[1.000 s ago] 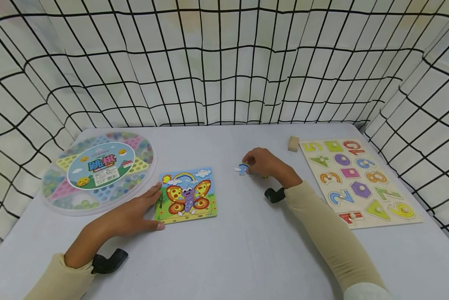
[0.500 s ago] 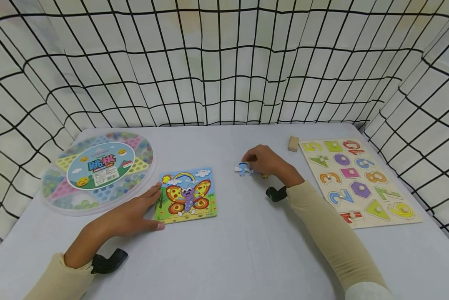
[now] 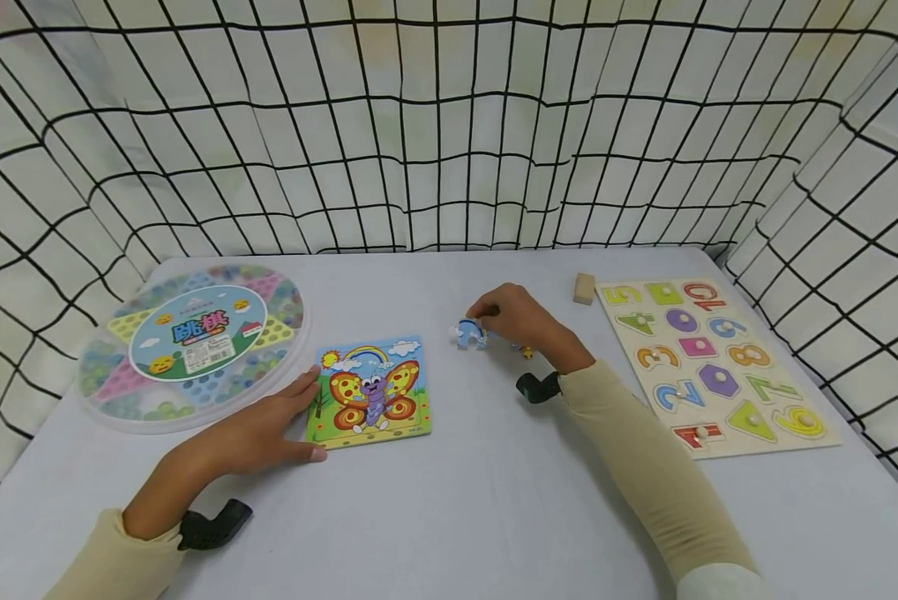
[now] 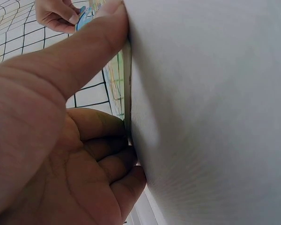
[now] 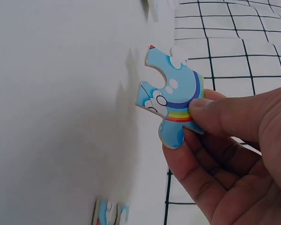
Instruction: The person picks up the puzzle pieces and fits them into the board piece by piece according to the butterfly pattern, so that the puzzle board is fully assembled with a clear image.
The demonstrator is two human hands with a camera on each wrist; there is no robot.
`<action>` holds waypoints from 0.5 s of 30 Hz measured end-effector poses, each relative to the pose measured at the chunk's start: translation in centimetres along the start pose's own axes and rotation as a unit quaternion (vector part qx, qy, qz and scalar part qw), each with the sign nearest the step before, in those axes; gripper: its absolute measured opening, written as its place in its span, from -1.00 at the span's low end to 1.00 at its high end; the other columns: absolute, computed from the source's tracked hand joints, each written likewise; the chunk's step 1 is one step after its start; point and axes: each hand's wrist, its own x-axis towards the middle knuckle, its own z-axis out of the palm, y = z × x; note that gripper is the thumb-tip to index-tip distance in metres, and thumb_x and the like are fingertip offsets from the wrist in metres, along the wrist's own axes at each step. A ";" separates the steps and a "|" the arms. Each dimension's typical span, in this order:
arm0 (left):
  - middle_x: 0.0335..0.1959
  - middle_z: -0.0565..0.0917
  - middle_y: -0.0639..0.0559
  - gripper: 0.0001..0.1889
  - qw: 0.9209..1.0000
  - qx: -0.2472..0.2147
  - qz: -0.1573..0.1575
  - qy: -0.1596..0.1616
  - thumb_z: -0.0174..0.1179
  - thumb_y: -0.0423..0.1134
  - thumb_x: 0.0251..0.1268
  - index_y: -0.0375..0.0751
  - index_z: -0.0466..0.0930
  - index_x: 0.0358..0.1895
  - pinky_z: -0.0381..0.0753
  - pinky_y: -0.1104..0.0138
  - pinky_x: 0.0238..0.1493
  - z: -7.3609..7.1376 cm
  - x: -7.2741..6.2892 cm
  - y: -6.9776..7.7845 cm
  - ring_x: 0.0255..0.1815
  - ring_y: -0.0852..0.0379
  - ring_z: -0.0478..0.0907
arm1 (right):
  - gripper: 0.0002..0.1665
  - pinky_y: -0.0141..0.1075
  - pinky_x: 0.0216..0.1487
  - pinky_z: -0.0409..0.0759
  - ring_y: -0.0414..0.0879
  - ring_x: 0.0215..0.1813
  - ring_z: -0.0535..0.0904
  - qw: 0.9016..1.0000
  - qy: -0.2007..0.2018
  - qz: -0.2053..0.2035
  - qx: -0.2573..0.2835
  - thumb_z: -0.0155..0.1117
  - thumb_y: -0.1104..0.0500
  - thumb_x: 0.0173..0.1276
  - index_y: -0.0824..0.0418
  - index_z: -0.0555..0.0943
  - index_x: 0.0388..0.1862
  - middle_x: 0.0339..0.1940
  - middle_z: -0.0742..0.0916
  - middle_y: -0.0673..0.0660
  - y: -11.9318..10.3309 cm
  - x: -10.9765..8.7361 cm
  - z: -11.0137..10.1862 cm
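Observation:
A blue jigsaw piece printed with a rainbow is pinched between the thumb and fingers of my right hand. The right wrist view shows this jigsaw piece tilted up, its printed face toward the camera. My left hand rests against the left side of a square butterfly picture puzzle; the thumb touches near its lower left corner and the fingers lie along the left edge. Partly hidden beneath my right hand, loose jigsaw pieces lie on the table, also glimpsed as pieces in the right wrist view.
A round game box with Chinese lettering stands on the left. To the right lies a wooden number and shape board, with a small wooden block beside its upper left corner. Black netting surrounds the white table.
My right hand has lifted the rainbow piece and moved slightly left with it, uncovering more of the yellow-marked piece behind. The left hand keeps its place at the picture puzzle.

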 end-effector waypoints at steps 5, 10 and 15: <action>0.56 -0.12 -0.29 0.11 1.000 0.001 0.002 0.000 0.34 0.24 0.09 -0.48 0.02 0.48 0.07 -0.18 0.36 0.0 -0.1 -0.1 0.52 -0.32 -0.15 | -0.80 -0.29 -0.11 0.59 -0.11 -0.07 0.61 1.000 0.003 -0.002 -0.003 0.21 0.32 0.40 0.26 0.74 -0.10 -0.13 0.74 0.07 -1.4 0.7 0.7; 0.56 -0.12 -0.28 0.10 1.000 0.001 -0.001 0.002 0.34 0.23 0.09 -0.48 0.03 0.48 0.08 -0.18 0.36 0.0 -0.1 -0.1 0.51 -0.32 -0.15 | -0.80 -0.31 -0.15 0.59 -0.12 -0.09 0.61 1.000 0.002 -0.014 0.006 0.22 0.32 0.40 0.25 0.74 -0.11 -0.13 0.75 0.07 -3.1 1.3 1.6; 0.56 -0.13 -0.27 0.10 1.000 -0.002 -0.001 0.001 0.34 0.22 0.09 -0.47 0.03 0.48 0.06 -0.17 0.37 0.0 -0.1 -0.1 0.52 -0.31 -0.16 | -0.81 -0.34 -0.15 0.58 -0.15 -0.10 0.60 1.000 0.001 -0.027 0.015 0.24 0.32 0.39 0.24 0.75 -0.11 -0.14 0.75 0.05 -4.5 1.9 2.5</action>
